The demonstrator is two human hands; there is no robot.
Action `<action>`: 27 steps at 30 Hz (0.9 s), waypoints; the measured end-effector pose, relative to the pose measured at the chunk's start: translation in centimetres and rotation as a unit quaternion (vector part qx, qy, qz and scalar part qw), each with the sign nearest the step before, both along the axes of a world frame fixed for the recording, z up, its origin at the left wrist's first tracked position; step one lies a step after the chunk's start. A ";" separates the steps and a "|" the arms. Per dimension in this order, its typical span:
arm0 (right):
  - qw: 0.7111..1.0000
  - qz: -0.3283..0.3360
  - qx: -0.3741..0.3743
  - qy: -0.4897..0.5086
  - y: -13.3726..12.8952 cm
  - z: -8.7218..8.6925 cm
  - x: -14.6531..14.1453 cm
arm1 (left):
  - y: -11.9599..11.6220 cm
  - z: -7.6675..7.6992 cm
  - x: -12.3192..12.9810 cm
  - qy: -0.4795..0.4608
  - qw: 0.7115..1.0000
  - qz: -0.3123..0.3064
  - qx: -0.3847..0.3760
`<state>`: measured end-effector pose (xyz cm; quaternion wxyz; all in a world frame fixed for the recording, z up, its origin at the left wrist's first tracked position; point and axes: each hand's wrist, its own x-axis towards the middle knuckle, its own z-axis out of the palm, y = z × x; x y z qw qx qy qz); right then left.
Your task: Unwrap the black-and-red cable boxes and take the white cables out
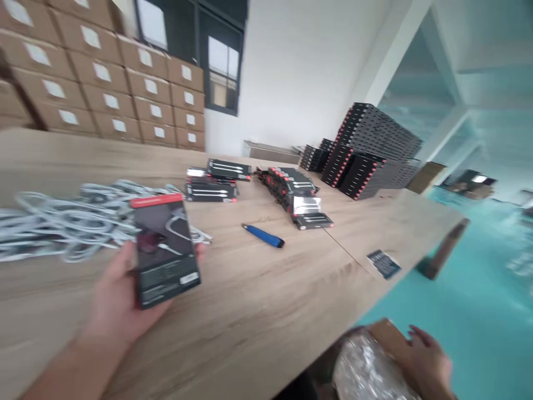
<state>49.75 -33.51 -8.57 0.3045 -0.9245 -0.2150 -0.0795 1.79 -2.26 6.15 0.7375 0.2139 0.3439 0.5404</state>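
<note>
My left hand [120, 305] is closed around a black retail box [164, 250] with a red top edge and a picture of a white cable on its face. It holds the box tilted above the table, in front of a heap of white cables [79, 222]. At the lower right, beyond the table edge, my right hand [431, 358] is beside an open cardboard box [389, 339] with clear plastic wrapping [366, 366] in it. Its fingers look loosely extended, though blurred, and no object shows in them.
On the wooden table [258, 311] lie a blue pen-like tool [264, 235], small black boxes [212, 191], a row of more black boxes [293, 186] and a dark card [383, 264]. Tall stacks of black boxes [370, 139] stand at the back right. Brown cartons [108, 83] rise behind.
</note>
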 end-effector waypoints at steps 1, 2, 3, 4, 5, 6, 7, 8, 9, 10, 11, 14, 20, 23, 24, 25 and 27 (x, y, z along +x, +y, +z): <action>0.999 -0.018 0.037 -0.001 1.4 1.5 -0.3 | -0.3 0.4 0.1 -0.012 1.000 -0.024 -0.011; 0.995 -0.028 0.094 0.002 3.1 3.2 -1.0 | -0.5 0.5 0.0 -0.024 0.999 -0.040 -0.011; 0.990 -0.006 0.137 0.000 5.1 4.8 -1.9 | -0.5 0.5 -0.1 -0.036 0.998 -0.050 0.000; 0.985 0.041 0.169 -0.010 7.3 6.5 -3.2 | -0.5 0.4 -0.3 -0.045 0.997 -0.061 0.016; 0.976 0.113 0.187 -0.021 9.7 8.0 -4.8 | -0.4 0.2 -0.6 -0.052 0.996 -0.063 0.036; 0.961 0.199 0.190 -0.032 12.3 9.3 -6.5 | -0.4 0.0 -0.9 -0.059 0.995 -0.063 0.055; 0.941 0.287 0.176 -0.037 15.0 10.4 -8.4 | -0.3 -0.4 -1.3 -0.067 0.993 -0.062 0.071; 0.919 0.362 0.152 -0.038 17.8 11.2 -10.3 | -0.2 -0.7 -1.7 -0.074 0.992 -0.060 0.084; 0.901 0.418 0.114 -0.039 20.5 11.8 -12.1 | -0.2 -1.1 -2.2 -0.080 0.990 -0.059 0.095; 0.887 0.457 0.059 -0.043 23.1 12.2 -13.9 | -0.1 -1.5 -2.7 -0.086 0.989 -0.059 0.108; 0.877 0.479 -0.003 -0.049 25.5 12.4 -15.6 | -0.1 -1.8 -3.3 -0.091 0.987 -0.061 0.119; 0.861 0.491 -0.124 -0.060 30.8 12.4 -19.2 | 0.1 -2.3 -4.7 -0.100 0.982 -0.031 0.158; 0.862 0.486 -0.125 -0.066 35.3 12.4 -21.6 | -0.2 -1.4 -5.3 -0.064 0.974 0.030 0.213; 0.868 0.478 -0.116 -0.065 35.6 11.7 -22.9 | -0.3 -1.0 -5.1 -0.056 0.973 0.034 0.222; 0.869 0.477 -0.112 -0.065 35.4 11.2 -23.4 | -0.3 -1.0 -5.1 -0.054 0.973 0.036 0.221; 0.872 0.474 -0.107 -0.064 35.1 10.7 -23.8 | -0.2 -1.1 -5.1 -0.050 0.973 0.038 0.220; 0.877 0.466 -0.097 -0.059 34.5 9.5 -24.2 | -0.1 -1.3 -5.1 -0.040 0.973 0.037 0.222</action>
